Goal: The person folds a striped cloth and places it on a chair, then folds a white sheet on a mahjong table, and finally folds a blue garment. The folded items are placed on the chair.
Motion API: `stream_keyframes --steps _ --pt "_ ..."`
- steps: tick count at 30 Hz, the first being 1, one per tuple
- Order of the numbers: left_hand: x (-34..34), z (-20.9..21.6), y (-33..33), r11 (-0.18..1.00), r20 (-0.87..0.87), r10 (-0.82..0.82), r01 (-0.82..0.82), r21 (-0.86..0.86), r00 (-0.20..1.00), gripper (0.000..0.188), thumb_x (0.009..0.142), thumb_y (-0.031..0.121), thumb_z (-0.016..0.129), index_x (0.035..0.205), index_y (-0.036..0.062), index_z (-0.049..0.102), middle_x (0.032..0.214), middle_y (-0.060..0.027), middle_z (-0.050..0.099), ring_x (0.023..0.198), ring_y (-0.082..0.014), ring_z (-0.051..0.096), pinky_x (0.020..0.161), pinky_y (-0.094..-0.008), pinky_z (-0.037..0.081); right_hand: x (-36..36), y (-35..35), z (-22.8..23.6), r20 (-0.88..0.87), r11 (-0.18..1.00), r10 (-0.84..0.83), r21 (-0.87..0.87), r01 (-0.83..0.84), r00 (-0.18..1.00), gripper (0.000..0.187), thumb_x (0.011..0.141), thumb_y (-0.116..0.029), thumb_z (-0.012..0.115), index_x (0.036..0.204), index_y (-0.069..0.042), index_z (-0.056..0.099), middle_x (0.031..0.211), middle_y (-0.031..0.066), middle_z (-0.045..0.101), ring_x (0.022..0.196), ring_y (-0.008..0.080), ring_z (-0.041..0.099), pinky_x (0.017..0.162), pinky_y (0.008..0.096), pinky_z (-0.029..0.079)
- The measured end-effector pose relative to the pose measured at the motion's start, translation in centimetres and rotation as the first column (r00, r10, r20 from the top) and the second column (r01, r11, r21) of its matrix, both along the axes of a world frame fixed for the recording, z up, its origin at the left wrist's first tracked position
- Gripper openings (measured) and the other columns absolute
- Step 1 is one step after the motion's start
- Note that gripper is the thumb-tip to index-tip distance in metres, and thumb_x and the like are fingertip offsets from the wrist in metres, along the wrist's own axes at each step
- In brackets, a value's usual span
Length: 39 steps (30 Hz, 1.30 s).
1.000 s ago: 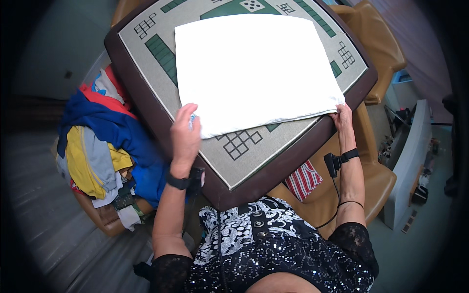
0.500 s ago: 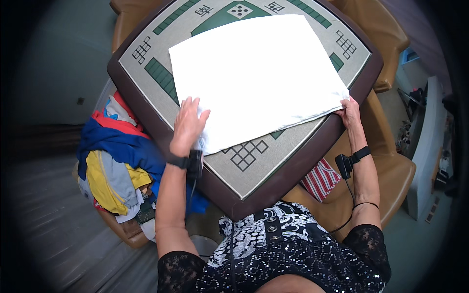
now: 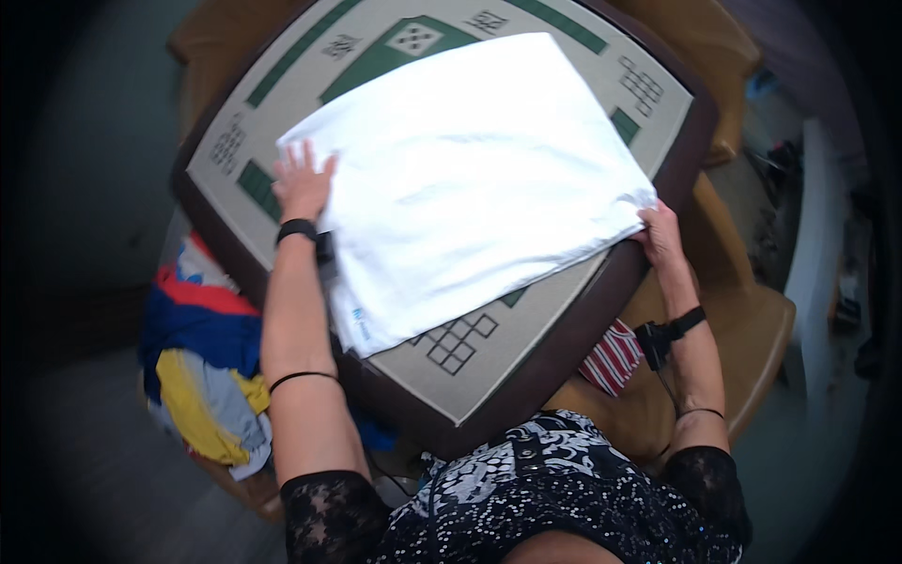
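Note:
A large white cloth (image 3: 479,179), flat and roughly four-sided, lies over the table (image 3: 526,352). Small blue print marks its near left corner; what kind of article it is does not show. Along the cloth's left edge, near the far left corner, my left hand (image 3: 303,183) rests with fingers spread. My right hand (image 3: 663,233) pinches the near right corner at the table's edge, fingers closed on the fabric. Light creases run across the cloth's middle.
The table is a mahjong table with a dark brown rim. A heap of coloured clothes (image 3: 202,324) sits on a chair at the left. A red-and-white striped cloth (image 3: 613,357) lies on a tan chair (image 3: 742,338) at the right.
My left hand has moved up along the cloth's left edge, away from me, with fingers now spread. The cloth's near left corner lies nearer me, and creases show. My right hand keeps its corner.

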<state>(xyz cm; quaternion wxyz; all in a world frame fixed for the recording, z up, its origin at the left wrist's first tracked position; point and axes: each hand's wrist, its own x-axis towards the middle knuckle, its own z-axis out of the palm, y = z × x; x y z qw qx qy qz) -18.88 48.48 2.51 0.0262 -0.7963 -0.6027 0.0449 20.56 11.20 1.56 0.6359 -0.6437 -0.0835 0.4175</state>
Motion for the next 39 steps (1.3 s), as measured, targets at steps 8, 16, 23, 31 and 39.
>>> stream_keyframes --steps 8,16,23,31,39 --pt "-1.2 -0.1 2.0 0.995 -0.042 0.087 -0.086 0.042 0.995 0.067 0.086 0.059 0.029 0.141 0.0237 0.016 0.147 -0.0091 0.012 0.133 -0.0386 0.011 0.102 -0.0585 0.014 3.1 -1.4 0.7 0.717 0.971 -0.163 -0.005 0.238 0.678 0.016 0.079 0.002 0.047 0.09 -0.001 0.059 0.082 0.0045 0.063 0.066 0.0138 0.058 0.064 0.0257 0.048" --pt "-0.3 0.5 2.2 0.998 0.002 0.054 -0.054 0.012 0.999 0.067 0.087 0.058 0.03 0.141 0.0217 0.016 0.147 -0.011 0.012 0.133 -0.0394 0.009 0.102 -0.0598 0.012 -10.9 6.4 3.4 0.86 0.695 0.505 -0.456 -0.556 -0.075 0.05 0.083 -0.034 0.053 0.126 -0.011 0.044 0.142 0.0154 0.026 0.133 0.0297 0.021 0.102 0.0552 0.021" --pt "-1.6 -0.1 2.6 0.998 -0.018 0.052 -0.052 0.023 0.998 0.066 0.087 0.058 0.031 0.141 0.0221 0.018 0.147 -0.0111 0.013 0.133 -0.0394 0.01 0.101 -0.0609 0.014 -5.0 4.6 1.3 0.735 0.672 0.658 -0.671 -0.313 -0.164 0.061 0.086 -0.048 0.044 0.138 -0.021 0.028 0.147 0.0112 0.013 0.136 0.0291 0.007 0.108 0.052 0.006" --pt "-0.8 0.4 1.9 0.997 0.005 0.062 -0.062 0.039 0.998 0.065 0.087 0.057 0.032 0.141 0.0223 0.018 0.147 -0.0106 0.013 0.133 -0.039 0.01 0.101 -0.0598 0.014 4.2 7.0 5.1 0.626 0.63 0.776 -0.774 -0.066 0.077 0.049 0.082 -0.03 0.052 0.124 -0.005 0.045 0.132 0.0161 0.036 0.122 0.0301 0.033 0.097 0.0468 0.029" --pt "-1.2 0.4 1.4 0.996 -0.017 0.058 -0.057 0.071 0.998 0.063 0.088 0.056 0.033 0.14 0.0215 0.019 0.146 -0.0121 0.014 0.132 -0.0401 0.013 0.099 -0.0617 0.018 -6.8 22.5 3.4 0.907 0.797 0.418 -0.386 -0.464 -0.037 0.054 0.082 -0.026 0.056 0.129 -0.008 0.04 0.135 0.018 0.036 0.128 0.0331 0.031 0.1 0.0504 0.026"
